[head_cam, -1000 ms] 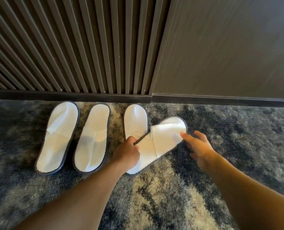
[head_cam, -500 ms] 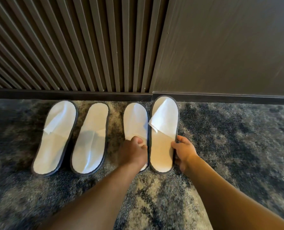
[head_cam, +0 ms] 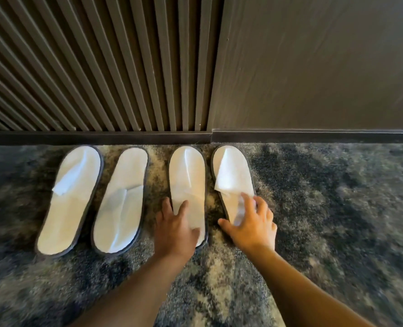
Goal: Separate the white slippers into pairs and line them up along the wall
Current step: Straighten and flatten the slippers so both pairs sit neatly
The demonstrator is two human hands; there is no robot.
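Observation:
Two pairs of white slippers with dark grey edging lie on the carpet, toes toward the wall. The left pair is one slipper (head_cam: 71, 199) and its neighbour (head_cam: 122, 201), both untouched. In the right pair, my left hand (head_cam: 174, 230) rests flat on the heel of the third slipper (head_cam: 186, 175), fingers spread. My right hand (head_cam: 252, 225) lies over the heel of the fourth slipper (head_cam: 231, 171), fingers apart, thumb on the carpet at its left edge. A narrow strip of carpet separates these two slippers.
A dark baseboard (head_cam: 96, 138) runs along the wall, under a slatted panel (head_cam: 101, 67) on the left and a flat dark panel (head_cam: 313, 67) on the right. Mottled grey and beige carpet (head_cam: 337, 208) stretches to the right of the slippers.
The fourth slipper was swung from a slant to straight beside the third. Since then both hands have loosened and spread, and a gap has opened between these two slippers.

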